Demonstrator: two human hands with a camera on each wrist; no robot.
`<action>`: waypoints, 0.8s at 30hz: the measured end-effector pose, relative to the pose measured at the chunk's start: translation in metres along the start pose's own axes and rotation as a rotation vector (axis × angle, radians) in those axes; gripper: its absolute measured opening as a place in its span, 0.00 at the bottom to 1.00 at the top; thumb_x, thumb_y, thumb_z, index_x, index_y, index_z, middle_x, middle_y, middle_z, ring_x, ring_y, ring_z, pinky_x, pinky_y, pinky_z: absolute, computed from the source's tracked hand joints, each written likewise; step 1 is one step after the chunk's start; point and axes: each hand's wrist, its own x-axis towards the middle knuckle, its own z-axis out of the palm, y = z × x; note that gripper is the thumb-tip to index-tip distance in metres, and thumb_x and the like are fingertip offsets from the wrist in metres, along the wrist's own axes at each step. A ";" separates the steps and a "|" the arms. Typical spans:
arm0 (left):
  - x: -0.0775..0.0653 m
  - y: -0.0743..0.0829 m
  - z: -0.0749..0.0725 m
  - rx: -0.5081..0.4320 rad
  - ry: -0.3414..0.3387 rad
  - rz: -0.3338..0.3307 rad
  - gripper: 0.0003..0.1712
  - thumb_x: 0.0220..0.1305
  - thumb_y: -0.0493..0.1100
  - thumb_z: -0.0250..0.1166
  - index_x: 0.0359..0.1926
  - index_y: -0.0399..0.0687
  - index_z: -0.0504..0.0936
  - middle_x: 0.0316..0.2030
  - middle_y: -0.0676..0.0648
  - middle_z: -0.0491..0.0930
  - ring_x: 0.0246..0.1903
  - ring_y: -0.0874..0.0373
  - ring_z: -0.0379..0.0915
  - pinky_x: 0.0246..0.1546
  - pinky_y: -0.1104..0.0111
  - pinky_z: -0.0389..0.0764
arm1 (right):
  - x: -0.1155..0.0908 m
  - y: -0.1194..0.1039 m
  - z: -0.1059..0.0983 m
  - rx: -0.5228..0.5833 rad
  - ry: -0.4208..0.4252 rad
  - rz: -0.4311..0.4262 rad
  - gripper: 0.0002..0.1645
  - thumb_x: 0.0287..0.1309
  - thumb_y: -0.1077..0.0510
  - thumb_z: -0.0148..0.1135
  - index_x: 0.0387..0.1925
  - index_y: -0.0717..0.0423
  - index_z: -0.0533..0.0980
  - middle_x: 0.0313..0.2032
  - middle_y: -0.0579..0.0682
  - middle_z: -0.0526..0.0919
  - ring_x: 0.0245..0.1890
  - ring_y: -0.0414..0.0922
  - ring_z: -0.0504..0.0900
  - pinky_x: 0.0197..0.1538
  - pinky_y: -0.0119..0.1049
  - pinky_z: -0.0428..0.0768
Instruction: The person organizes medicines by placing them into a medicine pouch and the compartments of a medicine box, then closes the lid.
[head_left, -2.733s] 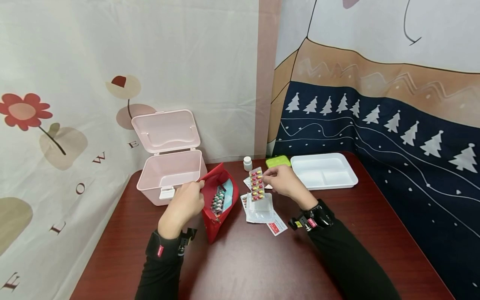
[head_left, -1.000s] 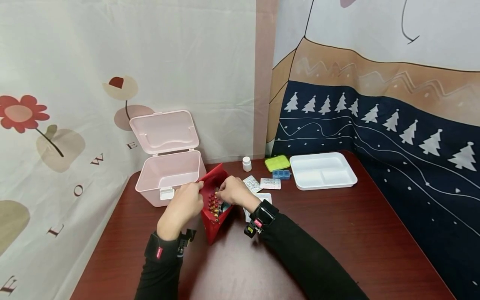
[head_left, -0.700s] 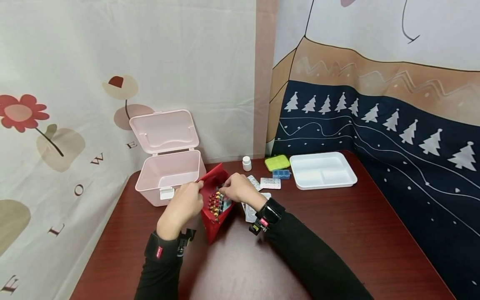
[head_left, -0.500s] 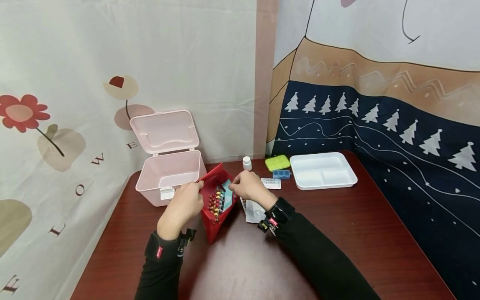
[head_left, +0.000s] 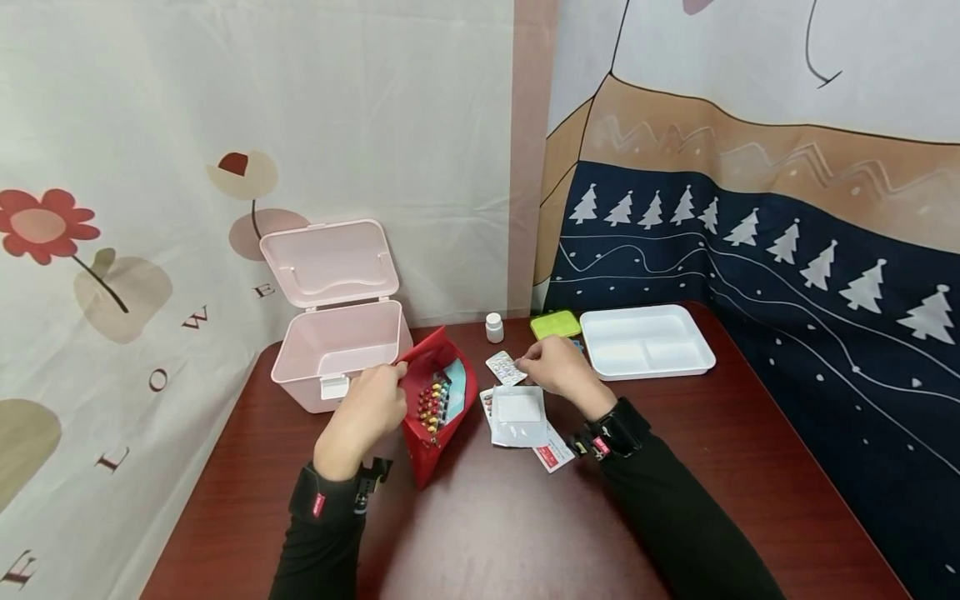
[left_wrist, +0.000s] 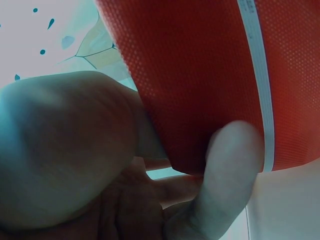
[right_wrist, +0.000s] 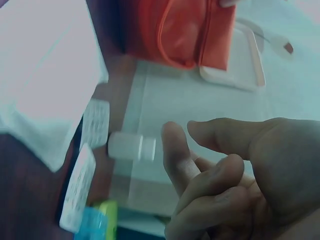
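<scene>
My left hand [head_left: 367, 414] pinches the edge of the gaping red pouch [head_left: 423, 458], right of the pink box [head_left: 303, 392]. My right hand [head_left: 558, 367], holding nothing, hovers near the silver blister pack [head_left: 505, 368]; I judge I'm between pickups, needing a careful fingertip pinch.

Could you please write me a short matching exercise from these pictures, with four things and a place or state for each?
1. Red fabric-like pouch
2. Pink rectangular plastic box
3. Small white cylindrical plastic bottle
4. White rectangular plastic tray

A. Farthest right of the four
B. Hinged lid standing open
C. Immediately left of the flat lime-green case
D. Gripped by the left hand

Pairs: 1-D, 2-B, 3-C, 4-A.
</scene>
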 end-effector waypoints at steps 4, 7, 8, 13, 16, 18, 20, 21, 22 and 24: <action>-0.001 -0.001 0.000 0.007 0.005 0.004 0.24 0.74 0.33 0.59 0.68 0.37 0.82 0.55 0.34 0.85 0.39 0.46 0.78 0.36 0.61 0.76 | -0.004 0.018 -0.002 0.014 0.018 0.008 0.18 0.74 0.45 0.68 0.42 0.53 0.93 0.33 0.50 0.93 0.34 0.45 0.83 0.38 0.38 0.75; -0.001 -0.001 0.000 0.009 0.008 0.007 0.25 0.74 0.33 0.59 0.69 0.36 0.82 0.56 0.33 0.85 0.39 0.46 0.78 0.36 0.61 0.76 | -0.006 0.028 -0.001 0.035 0.000 0.031 0.18 0.75 0.46 0.67 0.42 0.54 0.92 0.33 0.54 0.94 0.31 0.44 0.81 0.35 0.37 0.75; -0.001 -0.002 0.000 0.008 0.009 0.007 0.25 0.74 0.33 0.59 0.69 0.36 0.82 0.56 0.33 0.85 0.39 0.46 0.78 0.36 0.61 0.76 | -0.007 0.031 0.000 0.038 -0.007 0.036 0.18 0.76 0.46 0.66 0.41 0.54 0.92 0.34 0.54 0.94 0.30 0.44 0.81 0.34 0.37 0.75; -0.001 -0.003 0.000 0.012 0.012 0.008 0.25 0.74 0.33 0.59 0.69 0.36 0.81 0.56 0.33 0.85 0.40 0.45 0.78 0.36 0.60 0.76 | -0.009 0.044 0.006 0.032 -0.036 0.042 0.16 0.75 0.49 0.66 0.39 0.55 0.90 0.30 0.52 0.91 0.27 0.44 0.80 0.33 0.36 0.75; -0.002 -0.002 0.000 0.011 0.011 0.003 0.27 0.74 0.33 0.59 0.72 0.35 0.80 0.58 0.33 0.85 0.41 0.45 0.78 0.37 0.60 0.76 | -0.010 0.049 0.008 0.013 -0.063 0.037 0.15 0.74 0.51 0.66 0.34 0.54 0.89 0.26 0.51 0.89 0.24 0.43 0.79 0.30 0.35 0.74; -0.002 -0.002 -0.001 0.005 0.007 -0.002 0.28 0.74 0.33 0.60 0.73 0.35 0.79 0.59 0.32 0.85 0.42 0.45 0.79 0.37 0.60 0.77 | -0.011 0.053 0.010 0.007 -0.093 0.047 0.15 0.73 0.51 0.66 0.31 0.53 0.88 0.24 0.51 0.88 0.21 0.42 0.79 0.28 0.35 0.74; -0.001 -0.001 -0.001 0.005 0.003 -0.001 0.28 0.74 0.33 0.60 0.73 0.35 0.79 0.60 0.32 0.85 0.43 0.45 0.79 0.39 0.60 0.78 | -0.013 0.056 0.011 0.001 -0.124 0.056 0.15 0.71 0.52 0.66 0.29 0.52 0.87 0.23 0.51 0.87 0.19 0.42 0.78 0.26 0.34 0.74; -0.001 -0.001 -0.001 0.005 0.001 0.001 0.28 0.75 0.33 0.60 0.73 0.35 0.79 0.60 0.32 0.85 0.43 0.45 0.79 0.39 0.60 0.78 | -0.014 0.058 0.011 -0.003 -0.138 0.064 0.15 0.71 0.52 0.66 0.28 0.51 0.87 0.23 0.51 0.87 0.18 0.42 0.78 0.25 0.34 0.74; -0.001 -0.001 -0.001 0.005 -0.001 0.003 0.28 0.75 0.33 0.60 0.73 0.35 0.79 0.60 0.32 0.85 0.44 0.45 0.79 0.39 0.60 0.79 | -0.015 0.059 0.012 -0.009 -0.148 0.065 0.14 0.70 0.52 0.67 0.28 0.51 0.87 0.22 0.50 0.87 0.18 0.42 0.78 0.24 0.34 0.74; -0.001 -0.001 -0.001 0.008 0.000 0.004 0.28 0.75 0.33 0.60 0.73 0.36 0.79 0.60 0.32 0.85 0.44 0.44 0.80 0.40 0.60 0.79 | -0.016 0.061 0.014 -0.021 -0.163 0.058 0.13 0.70 0.53 0.67 0.28 0.50 0.87 0.23 0.50 0.87 0.18 0.42 0.79 0.24 0.34 0.75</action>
